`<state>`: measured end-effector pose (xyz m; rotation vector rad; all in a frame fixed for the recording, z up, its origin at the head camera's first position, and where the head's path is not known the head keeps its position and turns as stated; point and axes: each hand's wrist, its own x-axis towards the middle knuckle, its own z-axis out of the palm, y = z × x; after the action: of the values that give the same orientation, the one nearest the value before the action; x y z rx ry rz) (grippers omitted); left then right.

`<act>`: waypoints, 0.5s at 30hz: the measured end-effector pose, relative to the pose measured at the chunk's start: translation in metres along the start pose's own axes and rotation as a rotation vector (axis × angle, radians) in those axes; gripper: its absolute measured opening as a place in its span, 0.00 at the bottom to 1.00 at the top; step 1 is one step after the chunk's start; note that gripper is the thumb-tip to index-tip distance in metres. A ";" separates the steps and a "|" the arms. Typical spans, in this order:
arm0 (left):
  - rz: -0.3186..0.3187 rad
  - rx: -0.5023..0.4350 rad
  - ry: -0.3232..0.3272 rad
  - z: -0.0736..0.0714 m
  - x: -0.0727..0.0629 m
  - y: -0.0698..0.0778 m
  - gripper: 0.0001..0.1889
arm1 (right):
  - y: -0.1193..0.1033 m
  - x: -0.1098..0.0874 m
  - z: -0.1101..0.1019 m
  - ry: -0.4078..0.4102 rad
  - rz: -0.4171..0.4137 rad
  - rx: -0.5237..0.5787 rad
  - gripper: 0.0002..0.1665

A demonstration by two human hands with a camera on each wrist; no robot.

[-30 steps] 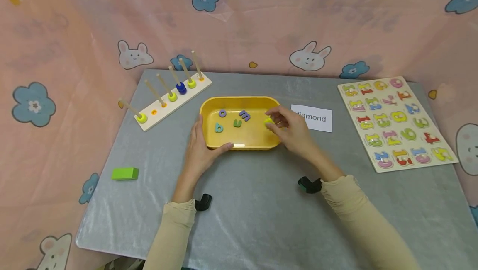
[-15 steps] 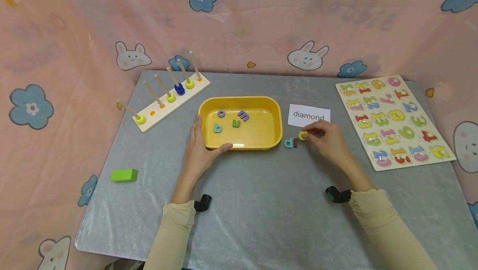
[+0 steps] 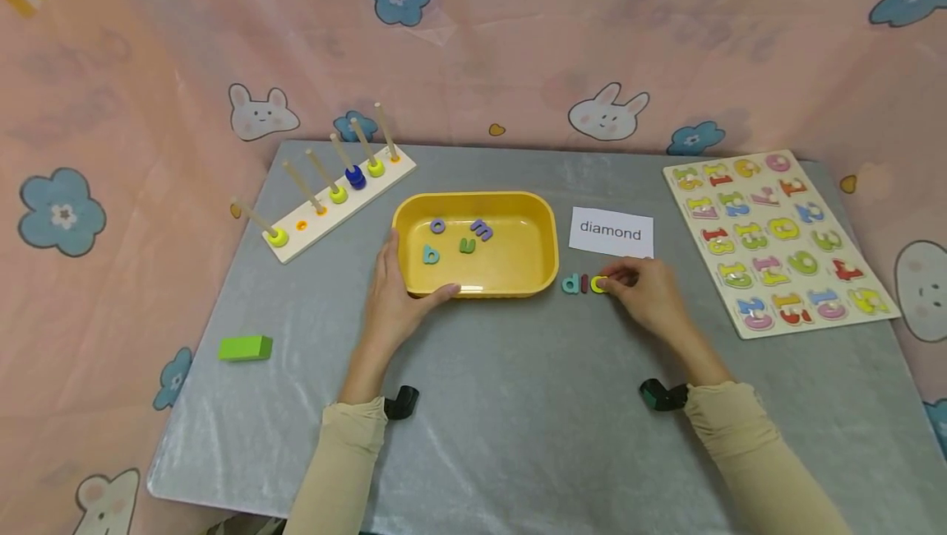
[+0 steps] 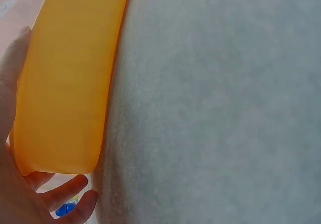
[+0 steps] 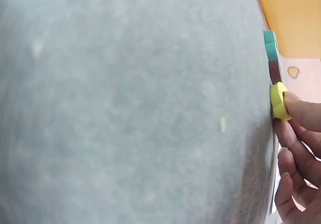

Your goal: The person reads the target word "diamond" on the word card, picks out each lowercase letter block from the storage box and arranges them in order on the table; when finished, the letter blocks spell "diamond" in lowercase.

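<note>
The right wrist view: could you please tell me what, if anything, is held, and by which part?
The right hand holds the yellow letter in its fingers, by the side away from the dark red letter.

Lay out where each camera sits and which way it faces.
Head: on the person's head, facing forward and down over the table, yellow tray and word card; left hand, right hand and sleeves show.
Left wrist: on that wrist, facing the table and the tray's side, left hand at the left edge.
Right wrist: on that wrist, facing the table and yellow letter, right hand pinching it.
Head and right wrist share that letter.
</note>
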<state>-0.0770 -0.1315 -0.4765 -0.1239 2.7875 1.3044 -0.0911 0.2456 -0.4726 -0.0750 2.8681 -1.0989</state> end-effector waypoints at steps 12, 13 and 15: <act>0.005 0.002 0.001 0.000 0.000 -0.001 0.70 | -0.001 0.004 0.003 -0.009 0.028 -0.043 0.08; 0.006 0.002 0.001 0.000 0.000 -0.001 0.70 | -0.001 0.003 0.003 -0.003 0.025 -0.044 0.08; 0.007 0.003 0.000 0.000 0.000 0.000 0.70 | -0.002 0.003 0.003 0.012 0.025 -0.050 0.08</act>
<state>-0.0770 -0.1321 -0.4765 -0.1142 2.7926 1.3020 -0.0934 0.2420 -0.4731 -0.0354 2.8993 -1.0272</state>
